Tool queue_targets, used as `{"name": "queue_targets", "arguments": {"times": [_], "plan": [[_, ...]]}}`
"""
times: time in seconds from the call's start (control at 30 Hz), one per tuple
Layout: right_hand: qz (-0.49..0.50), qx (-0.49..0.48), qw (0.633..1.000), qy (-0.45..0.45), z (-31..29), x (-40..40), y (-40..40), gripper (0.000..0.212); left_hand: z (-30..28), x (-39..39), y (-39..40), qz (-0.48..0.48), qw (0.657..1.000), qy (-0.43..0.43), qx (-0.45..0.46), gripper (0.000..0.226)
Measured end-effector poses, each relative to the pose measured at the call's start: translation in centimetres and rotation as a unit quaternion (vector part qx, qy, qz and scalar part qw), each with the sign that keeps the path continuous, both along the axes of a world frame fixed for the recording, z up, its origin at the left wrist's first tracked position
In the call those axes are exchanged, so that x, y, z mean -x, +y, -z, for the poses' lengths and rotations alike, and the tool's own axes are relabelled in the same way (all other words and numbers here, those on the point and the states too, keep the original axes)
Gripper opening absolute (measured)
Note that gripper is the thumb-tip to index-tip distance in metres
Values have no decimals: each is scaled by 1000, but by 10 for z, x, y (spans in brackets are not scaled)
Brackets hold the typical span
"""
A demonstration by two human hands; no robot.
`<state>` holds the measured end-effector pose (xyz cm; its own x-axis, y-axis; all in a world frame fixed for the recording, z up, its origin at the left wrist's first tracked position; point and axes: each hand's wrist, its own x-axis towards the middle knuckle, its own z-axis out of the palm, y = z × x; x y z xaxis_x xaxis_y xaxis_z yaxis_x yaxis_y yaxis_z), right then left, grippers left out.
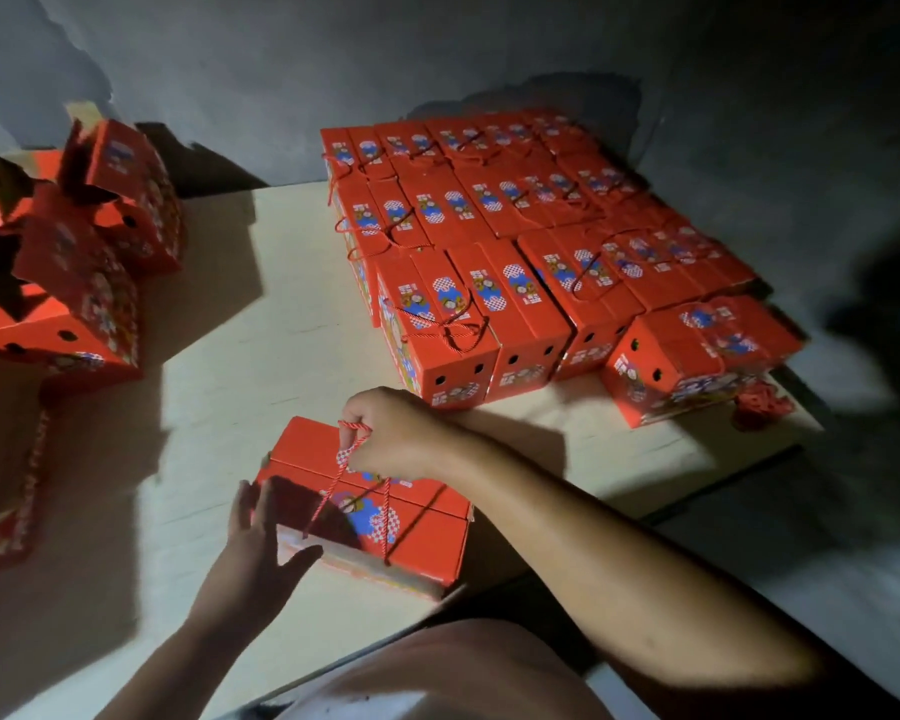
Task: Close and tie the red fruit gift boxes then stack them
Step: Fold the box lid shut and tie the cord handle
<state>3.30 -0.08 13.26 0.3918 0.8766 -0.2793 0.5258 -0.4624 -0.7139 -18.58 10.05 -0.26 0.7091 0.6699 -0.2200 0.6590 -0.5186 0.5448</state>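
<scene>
A closed red gift box [417, 527] lies on the pale board [240, 366] just in front of me. My right hand [391, 433] grips the loop of the box's red-and-white cord [344, 470] above the lid, pulling it taut. Fingers straight, my left hand [261, 543] rests against the near left corner of the box. Behind it stands a large block of closed, tied red boxes [520, 241], packed in rows.
Several open, untied red boxes [74, 262] are heaped at the left edge. A loose bundle of red cord [759, 405] lies at the right, beside the nearest box of the block. A grey wall runs behind. My lap shows at the bottom.
</scene>
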Motion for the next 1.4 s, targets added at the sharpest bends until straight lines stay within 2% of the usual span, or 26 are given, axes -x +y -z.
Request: {"name": "queue_targets", "arguments": {"times": [0.1,0.17,0.3,0.37,0.47,0.73,0.87,0.97,1.1,1.23,1.4], "plan": [[25,-8,1000,5,-5,-7,-9,17,-3,-9,-8,-24,999,-43,-8,107],[39,-14,999,2,-8,-14,-18,17,-9,-15,-13,-18,999,-40,1,104],[70,-25,997,-17,-12,-34,-37,19,-14,-39,-25,19,1000,-21,-6,73],[82,-26,996,-38,-12,-48,-49,21,-12,-58,-33,21,1000,7,10,60],[98,-36,991,-83,-8,-77,-66,21,-11,-93,-49,40,998,-5,40,44],[189,-31,972,-137,-3,-174,-109,24,-8,-207,-99,62,994,-26,87,21],[232,-16,958,-170,-1,-219,-123,25,-9,-258,-123,103,990,-51,88,33],[270,-8,944,-192,2,-247,-133,19,-3,-288,-134,117,986,-24,119,21],[306,-19,934,-182,5,-273,-139,18,2,-314,-146,143,973,-2,181,47],[309,-13,931,-193,10,-279,-137,14,2,-317,-144,158,962,3,221,57],[284,48,935,-206,15,-265,-126,17,-6,-307,-119,149,961,18,231,66]]}}
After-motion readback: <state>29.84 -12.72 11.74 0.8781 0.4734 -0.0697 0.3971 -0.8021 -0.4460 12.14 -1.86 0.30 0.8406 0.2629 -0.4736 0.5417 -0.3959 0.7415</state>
